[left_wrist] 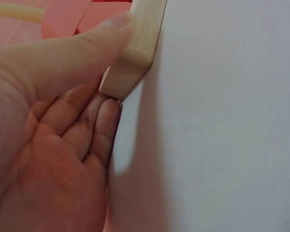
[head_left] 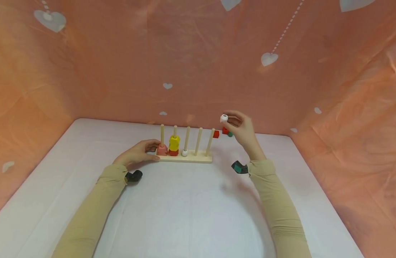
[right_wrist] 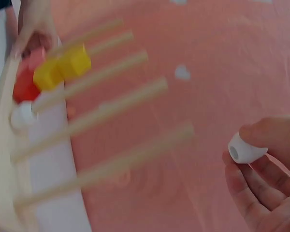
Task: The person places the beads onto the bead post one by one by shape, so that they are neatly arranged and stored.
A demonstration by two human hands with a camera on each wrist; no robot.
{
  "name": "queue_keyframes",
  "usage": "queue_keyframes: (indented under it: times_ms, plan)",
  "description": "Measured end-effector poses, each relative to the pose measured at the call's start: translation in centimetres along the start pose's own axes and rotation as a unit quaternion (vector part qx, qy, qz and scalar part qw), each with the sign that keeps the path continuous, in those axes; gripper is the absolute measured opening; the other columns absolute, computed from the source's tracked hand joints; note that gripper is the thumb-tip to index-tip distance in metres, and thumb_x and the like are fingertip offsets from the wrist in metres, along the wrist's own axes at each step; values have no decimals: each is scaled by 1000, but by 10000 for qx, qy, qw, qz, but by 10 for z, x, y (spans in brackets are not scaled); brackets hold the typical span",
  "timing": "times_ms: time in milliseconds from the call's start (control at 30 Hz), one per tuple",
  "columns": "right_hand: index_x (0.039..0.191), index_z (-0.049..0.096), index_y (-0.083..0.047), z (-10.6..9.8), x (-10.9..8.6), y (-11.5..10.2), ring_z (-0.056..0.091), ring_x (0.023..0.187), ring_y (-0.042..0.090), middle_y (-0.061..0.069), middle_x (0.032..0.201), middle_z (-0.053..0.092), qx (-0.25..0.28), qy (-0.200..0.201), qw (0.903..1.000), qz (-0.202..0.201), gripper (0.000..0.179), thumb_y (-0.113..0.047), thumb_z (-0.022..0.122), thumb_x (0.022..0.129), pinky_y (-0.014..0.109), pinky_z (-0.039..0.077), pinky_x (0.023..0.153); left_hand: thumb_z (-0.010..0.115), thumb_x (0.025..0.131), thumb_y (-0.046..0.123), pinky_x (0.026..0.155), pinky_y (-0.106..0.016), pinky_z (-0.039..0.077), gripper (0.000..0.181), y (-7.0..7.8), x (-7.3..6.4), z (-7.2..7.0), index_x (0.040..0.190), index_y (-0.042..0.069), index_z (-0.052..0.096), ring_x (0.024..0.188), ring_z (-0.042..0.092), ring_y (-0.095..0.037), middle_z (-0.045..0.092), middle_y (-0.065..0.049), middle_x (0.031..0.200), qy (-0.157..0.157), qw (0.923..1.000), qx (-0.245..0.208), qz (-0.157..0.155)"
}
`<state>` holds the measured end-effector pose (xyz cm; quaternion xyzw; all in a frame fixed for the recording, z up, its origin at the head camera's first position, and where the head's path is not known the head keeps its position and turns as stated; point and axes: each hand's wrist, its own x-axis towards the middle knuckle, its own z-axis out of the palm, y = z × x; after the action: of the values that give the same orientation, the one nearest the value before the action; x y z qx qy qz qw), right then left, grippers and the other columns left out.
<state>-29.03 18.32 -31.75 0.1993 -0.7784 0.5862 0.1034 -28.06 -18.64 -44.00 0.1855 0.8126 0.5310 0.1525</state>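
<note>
White tabletop (head_left: 185, 208); green piece (head_left: 230, 134), head-view only

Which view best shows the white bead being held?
The right wrist view: the held white bead appears large, its hole visible. The head view shows it small in the right hand; the left wrist view misses it.

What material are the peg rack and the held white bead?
Peg rack: pale wood, smooth finish; fine grain lines show in the left wrist view. Held white bead: smooth, opaque, no grain visible; perhaps painted wood or plastic, can't tell.
</note>
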Motion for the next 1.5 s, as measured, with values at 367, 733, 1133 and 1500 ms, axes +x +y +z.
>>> queue_keyframes:
  times_ms: [367, 733, 1133, 1500]
  plan:
    - [119, 60, 7, 39, 6, -23, 63, 104, 26, 18, 114, 62, 534, -767, 9940, -570, 34, 6, 67, 85, 33, 52, 87, 77, 81, 9, 109, -49, 27, 66, -1, 1, 2, 136, -1, 43, 128, 41, -35, 47, -20, 137, 47, 9998, -171, -59]
    - [117, 59, 10, 74, 1, -44, 59, 105, 35, 25, 115, 59, 425, -1162, 9906, -575, 31, 8, 63, 87, 34, 50, 91, 75, 82, 10, 109, -50, 26, 66, -2, 1, 3, 137, -3, 41, 128, 40, -36, 47, -20, 137, 27, 9999, -147, -6]
    - [121, 61, 1, 90, 6, -6, 63, 97, 28, 13, 115, 62, 75, -1174, 9923, -383, 35, -1, 69, 86, 32, 54, 82, 75, 83, 11, 109, -50, 27, 65, -1, 1, 2, 137, -2, 42, 127, 41, -36, 48, -20, 136, 49, 10000, -15, 22]
    - [113, 61, -5, 107, -9, 16, 64, 91, 23, 9, 104, 62, 241, -417, 9981, -379, 34, -8, 75, 83, 30, 54, 81, 76, 82, 10, 109, -50, 28, 66, 1, -1, 2, 137, -3, 42, 127, 42, -36, 47, -21, 137, 75, 10000, 61, -5]
